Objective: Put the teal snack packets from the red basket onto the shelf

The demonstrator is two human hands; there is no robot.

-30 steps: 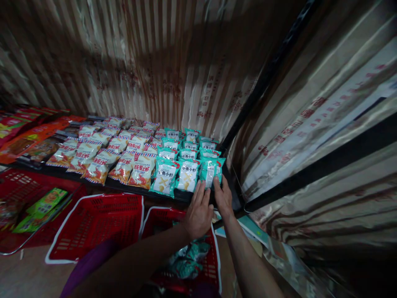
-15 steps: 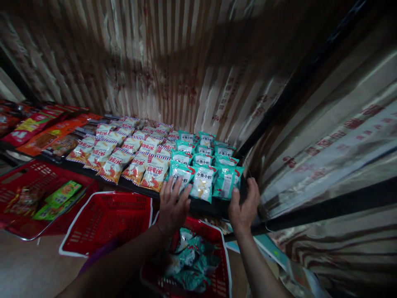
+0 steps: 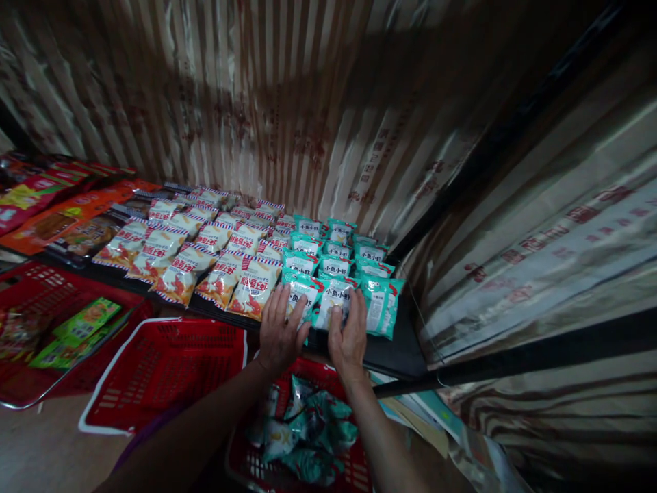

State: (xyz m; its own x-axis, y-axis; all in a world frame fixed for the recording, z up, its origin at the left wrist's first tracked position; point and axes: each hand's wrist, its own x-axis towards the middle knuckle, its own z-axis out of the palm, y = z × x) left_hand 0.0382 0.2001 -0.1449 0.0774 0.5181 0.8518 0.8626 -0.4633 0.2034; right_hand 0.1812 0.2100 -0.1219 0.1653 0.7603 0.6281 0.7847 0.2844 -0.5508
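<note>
Three teal snack bags [image 3: 378, 308] along the front edge of the black shelf [image 3: 395, 349], near its right end, with more rows behind; five white-and-orange bags [image 3: 185, 274] in the front row to their left. Three red baskets [image 3: 169, 370] below the shelf, one with teal bags inside, another with at least two green packets [image 3: 87, 320]. Left hand [image 3: 280, 329] at the shelf edge, back upward, fingers close together against the left front bag [image 3: 302, 294], thumb apart; right hand [image 3: 349, 339] along the right side of the middle front bag [image 3: 328, 299], fingers pressed together, thumb against its face. Readable on teal: 小鱼小虾; on white-and-orange: 爱上虾; finer print too small to read.
</note>
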